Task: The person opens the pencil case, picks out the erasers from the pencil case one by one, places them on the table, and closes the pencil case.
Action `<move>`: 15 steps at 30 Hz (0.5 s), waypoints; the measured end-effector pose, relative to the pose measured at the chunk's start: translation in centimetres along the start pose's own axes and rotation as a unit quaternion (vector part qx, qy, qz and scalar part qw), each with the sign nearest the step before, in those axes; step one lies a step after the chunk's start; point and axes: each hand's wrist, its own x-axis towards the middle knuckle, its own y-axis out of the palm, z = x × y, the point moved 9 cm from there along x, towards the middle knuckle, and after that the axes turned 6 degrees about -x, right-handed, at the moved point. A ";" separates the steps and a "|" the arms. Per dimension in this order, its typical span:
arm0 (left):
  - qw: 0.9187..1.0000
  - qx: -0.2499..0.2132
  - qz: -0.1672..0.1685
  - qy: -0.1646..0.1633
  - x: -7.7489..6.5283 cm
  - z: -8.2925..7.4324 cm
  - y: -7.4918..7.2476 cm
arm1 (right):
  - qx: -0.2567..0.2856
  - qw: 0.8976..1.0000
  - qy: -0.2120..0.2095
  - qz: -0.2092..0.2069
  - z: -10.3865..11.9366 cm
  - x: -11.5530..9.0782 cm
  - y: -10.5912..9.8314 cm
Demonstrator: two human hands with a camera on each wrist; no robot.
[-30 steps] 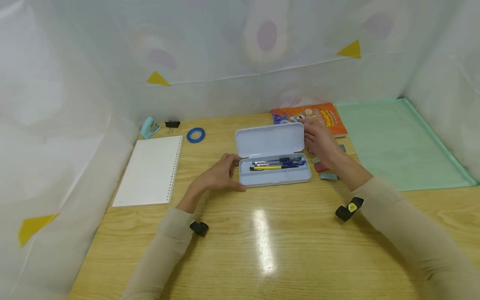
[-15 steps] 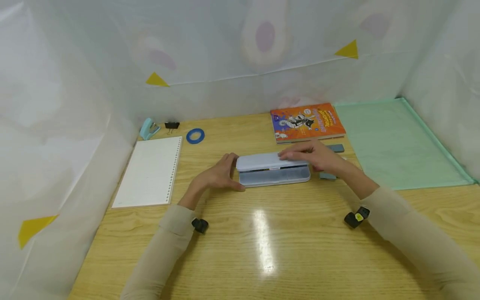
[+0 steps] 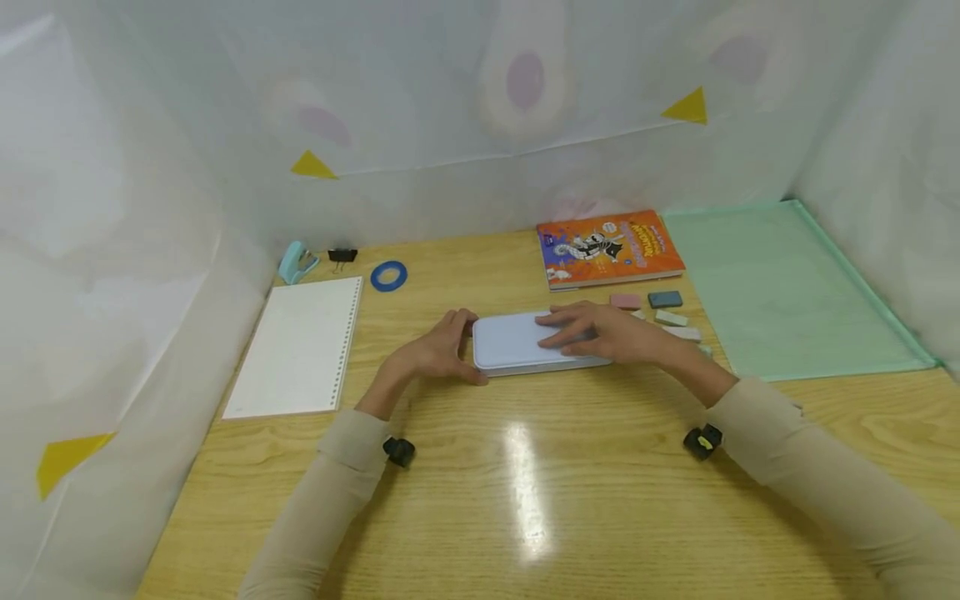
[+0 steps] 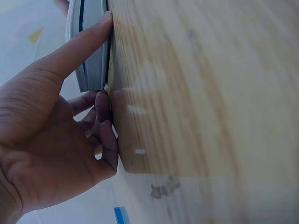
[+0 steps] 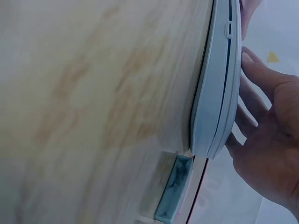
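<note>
A pale blue pencil case (image 3: 510, 340) lies on the wooden table with its lid down; a narrow seam shows in the right wrist view. My left hand (image 3: 438, 348) holds its left end, thumb (image 4: 96, 35) along the front side and fingers curled behind the end. My right hand (image 3: 611, 333) rests on the right part of the lid, fingers spread over the top. What lies inside the case is hidden.
Several erasers (image 3: 665, 299) lie right of the case, partly behind my right hand. Behind them is an orange book (image 3: 611, 250); a green mat (image 3: 795, 292) lies far right. At left are a notebook (image 3: 296, 346), stapler (image 3: 297, 262), binder clip (image 3: 342, 255) and blue tape roll (image 3: 389, 276).
The case's lid has swung forward and down, covering the pens inside. My right hand moved from the raised lid's right edge onto its top. My left hand stayed at the left end.
</note>
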 end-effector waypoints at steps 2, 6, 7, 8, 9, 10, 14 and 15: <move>1.000 0.006 0.000 0.001 0.1 0.0 0.0 | -0.012 1.000 -0.001 -0.005 0.3 0.1 -0.1; 1.000 0.013 0.000 0.004 0.2 0.1 0.0 | -0.049 0.999 -0.010 -0.020 0.8 0.2 0.0; 1.000 0.013 0.000 0.002 0.1 0.1 0.1 | -0.058 0.998 -0.012 -0.021 1.0 0.3 0.2; 1.000 0.012 0.000 0.001 0.0 0.2 0.2 | -0.068 0.997 -0.017 -0.022 1.3 0.3 0.4; 1.000 0.012 0.000 -0.002 -0.1 0.3 0.3 | -0.075 0.997 -0.018 -0.023 1.4 0.3 0.6; 1.000 0.012 0.000 -0.005 -0.3 0.4 0.4 | -0.082 0.996 -0.021 -0.024 1.6 0.2 0.8; 0.999 0.035 -0.004 -0.015 -1.1 0.4 0.3 | -0.130 0.989 -0.050 -0.045 2.3 -0.4 1.0; 0.998 0.053 -0.006 -0.020 -1.4 0.4 0.1 | -0.143 0.986 -0.060 -0.053 2.3 -0.8 0.9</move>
